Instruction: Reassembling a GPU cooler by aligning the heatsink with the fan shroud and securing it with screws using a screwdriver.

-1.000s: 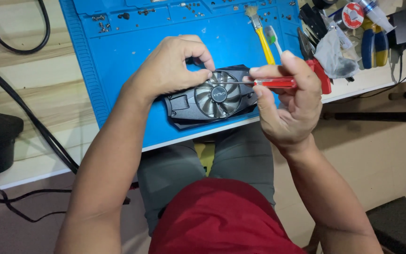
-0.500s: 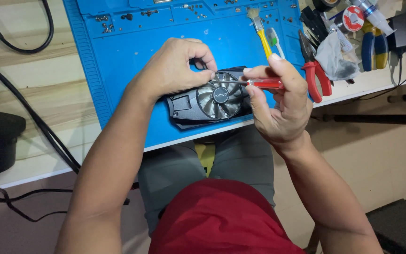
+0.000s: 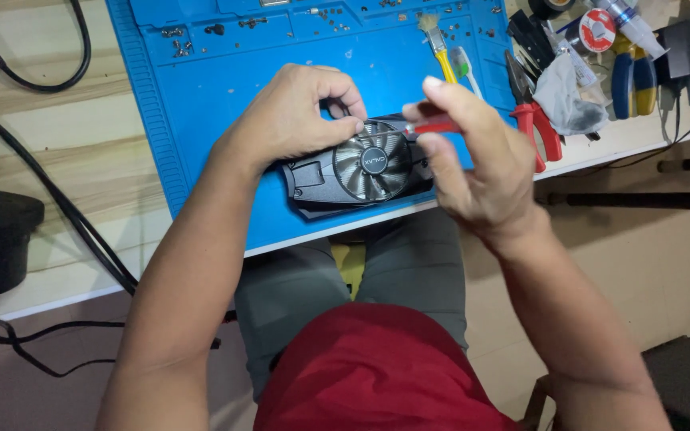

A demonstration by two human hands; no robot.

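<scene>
2 hands | left hand (image 3: 297, 120) pinches fan card (image 3: 361, 169) top | right hand (image 3: 473, 160) grips red screwdriver (image 3: 434, 126) beside it

From my head camera I see both of my arms bare from the elbow down, with no sleeves, watch or rings on the left hand (image 3: 301, 120) or the right hand (image 3: 473, 164). Nearest the camera, low in view, I wear a plain red shirt (image 3: 369, 371). Beyond it my legs are covered by grey-green trousers (image 3: 297, 291), their cloth creased over both thighs.
</scene>
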